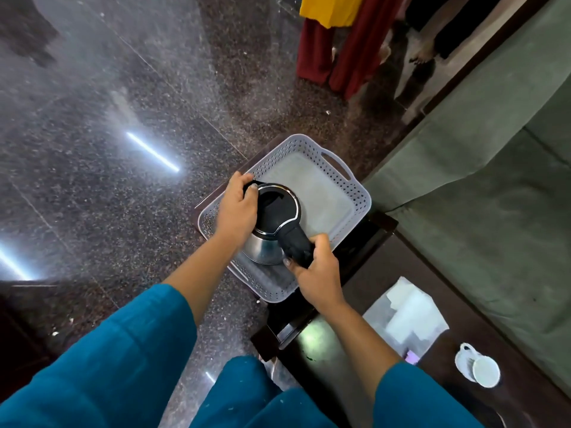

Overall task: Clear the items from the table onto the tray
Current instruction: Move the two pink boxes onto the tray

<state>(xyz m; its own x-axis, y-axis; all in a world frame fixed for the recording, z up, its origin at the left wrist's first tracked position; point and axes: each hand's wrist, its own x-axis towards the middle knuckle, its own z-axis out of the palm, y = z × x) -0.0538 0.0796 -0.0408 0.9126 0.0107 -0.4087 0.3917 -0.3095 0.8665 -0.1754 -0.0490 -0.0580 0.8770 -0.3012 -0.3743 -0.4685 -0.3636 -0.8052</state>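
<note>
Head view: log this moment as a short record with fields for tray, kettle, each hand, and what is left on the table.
tray: pale grey perforated plastic tray on the dark table's far end
kettle: steel kettle with black lid and handle, in or just above the tray
left hand: left hand on the kettle's spout side
right hand: right hand gripping the handle
left on table: clear plastic pouch; white cup on its side on a saucer

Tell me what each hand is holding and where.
Both hold the kettle over the tray: right hand on its black handle, left hand at the spout side.
</note>
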